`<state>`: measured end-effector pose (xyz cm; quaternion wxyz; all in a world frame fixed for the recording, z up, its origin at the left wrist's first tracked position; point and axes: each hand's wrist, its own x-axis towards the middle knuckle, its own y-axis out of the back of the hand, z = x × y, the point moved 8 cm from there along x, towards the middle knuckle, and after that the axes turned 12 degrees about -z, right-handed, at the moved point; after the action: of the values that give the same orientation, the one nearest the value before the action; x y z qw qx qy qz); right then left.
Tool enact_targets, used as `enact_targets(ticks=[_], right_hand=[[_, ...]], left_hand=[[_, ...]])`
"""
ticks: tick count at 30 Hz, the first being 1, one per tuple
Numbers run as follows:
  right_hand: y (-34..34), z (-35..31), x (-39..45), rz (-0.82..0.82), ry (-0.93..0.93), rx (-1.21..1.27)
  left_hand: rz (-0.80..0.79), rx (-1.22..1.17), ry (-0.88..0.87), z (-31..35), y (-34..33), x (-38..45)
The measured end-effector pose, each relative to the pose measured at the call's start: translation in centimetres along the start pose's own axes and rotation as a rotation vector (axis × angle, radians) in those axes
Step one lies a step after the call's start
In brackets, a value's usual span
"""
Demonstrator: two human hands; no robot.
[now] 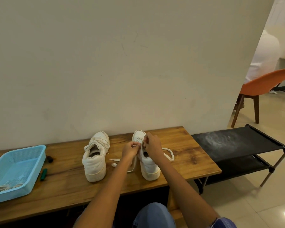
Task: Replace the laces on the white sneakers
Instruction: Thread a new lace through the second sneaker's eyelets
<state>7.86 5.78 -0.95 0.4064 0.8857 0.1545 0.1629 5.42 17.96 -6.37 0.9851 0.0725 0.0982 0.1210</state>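
Two white sneakers stand on the wooden table (179,145), heels toward me. The left sneaker (95,157) is fully laced. Over the right sneaker (149,163) both my hands work at the eyelets near the tongue. My left hand (130,149) pinches one end of a white lace (169,153). My right hand (152,144) pinches the lace at the shoe's upper eyelets. The lace loops out on the table to the right of the shoe, and another stretch trails down between the shoes.
A light-blue plastic basket (31,155) at the table's left holds coiled laces. A small black object (49,159) and a green-and-orange tool (43,174) lie beside it. A black fabric shoe rack (237,145) stands right of the table, an orange chair (263,86) beyond.
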Motion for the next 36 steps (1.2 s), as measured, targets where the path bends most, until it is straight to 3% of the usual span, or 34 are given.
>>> enact_targets(ticks=[4, 7, 9, 11, 14, 17, 19, 23, 24, 25, 28, 30, 34, 36], right_hand=[[0.8, -0.1, -0.6, 0.078, -0.002, 0.038], [2.2, 1.1, -1.9, 0.250, -0.114, 0.115], [2.4, 1.3, -2.2, 0.274, -0.171, 0.056], [2.5, 1.5, -2.3, 0.295, -0.203, 0.022], [2.5, 1.6, -2.4, 0.319, -0.233, 0.033], [2.6, 1.6, -2.5, 0.321, -0.244, 0.044], [2.6, 1.8, -2.5, 0.316, -0.252, 0.046], [2.5, 1.9, -2.5, 0.300, -0.261, 0.086], [2.5, 1.9, -2.4, 0.299, -0.267, 0.089], [2.5, 2.0, -2.5, 0.298, -0.277, 0.091], [2.4, 2.2, -2.4, 0.296, -0.292, 0.083], [2.4, 2.2, -2.5, 0.293, -0.293, 0.093], [2.5, 2.2, -2.7, 0.305, -0.290, 0.104], [2.3, 2.4, -2.5, 0.298, -0.298, 0.097]], left_hand=[[0.041, 0.049, 0.015, 0.6, 0.1, 0.4], [0.184, -0.520, 0.041, 1.1, 1.4, 0.1], [0.273, -0.769, 0.044, 1.6, 3.2, 0.0], [0.234, -0.538, 0.121, 2.2, 4.0, -0.6], [-0.016, 0.321, 0.167, 2.8, 2.4, -1.9], [-0.125, 0.563, 0.096, 2.2, 0.6, -1.7], [-0.097, 0.392, 0.011, 3.3, 0.3, -1.5], [0.206, -0.711, -0.011, 4.0, 3.1, -1.5], [0.231, -0.836, 0.008, 3.6, 3.6, -1.4], [0.221, -0.778, 0.040, 3.4, 4.0, -1.6], [0.026, -0.039, 0.107, 2.5, 2.5, -2.1], [-0.137, 0.219, 0.086, 1.2, 0.3, -2.1], [-0.096, 0.354, -0.054, 1.9, -0.4, -1.1], [-0.035, 0.216, -0.029, 2.4, 0.6, -1.2]])
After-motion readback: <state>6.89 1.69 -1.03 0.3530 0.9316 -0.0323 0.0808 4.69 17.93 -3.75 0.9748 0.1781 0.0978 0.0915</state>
